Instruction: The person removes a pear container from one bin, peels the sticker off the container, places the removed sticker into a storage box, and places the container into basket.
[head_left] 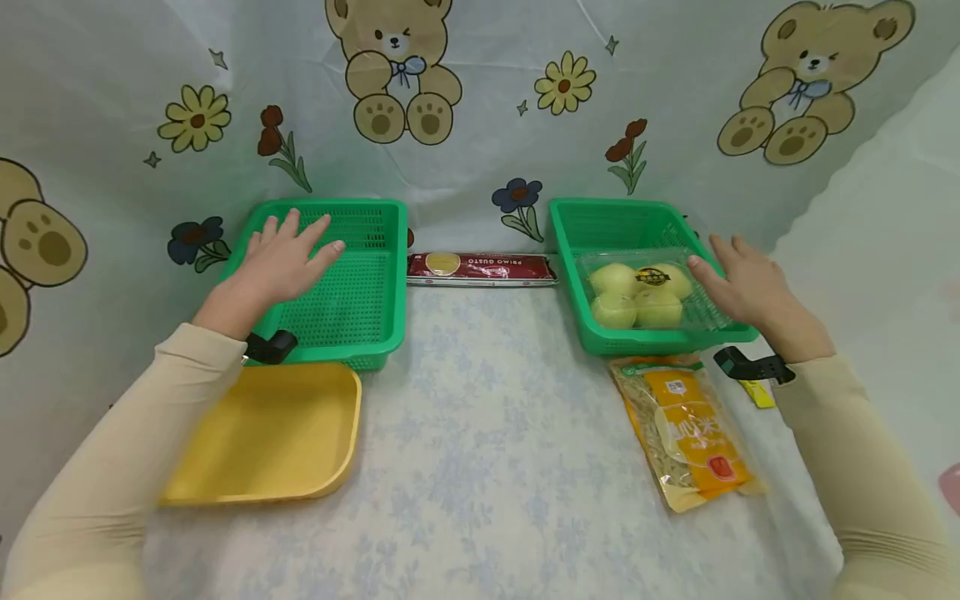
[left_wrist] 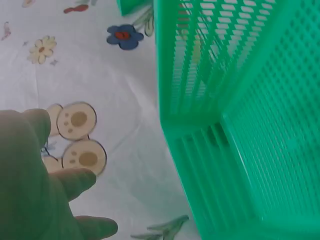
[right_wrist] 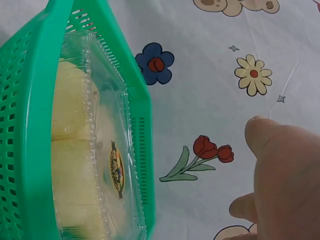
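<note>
My left hand (head_left: 281, 260) hovers over the left side of a green basket (head_left: 397, 292), its fingers spread and holding nothing. In the left wrist view the fingers (left_wrist: 75, 182) stand apart from that basket's wall. My right hand (head_left: 753, 285) is at the right side of another green basket (head_left: 592, 340), fingers extended with nothing in them. That basket carries a clear plastic box (right_wrist: 107, 150) of pale, round yellow-green produce (head_left: 615, 308), tilted inside it. Whether the right thumb touches the box cannot be told from the head view; in the right wrist view the hand looks apart from it.
A yellow tray (head_left: 285, 442) lies in front of the left basket. Between the baskets is a long red pack marked Primo Gusto (head_left: 487, 268). An orange and clear food bag (head_left: 686, 433) lies before the right basket, with a small yellow packet (head_left: 759, 393) beside it.
</note>
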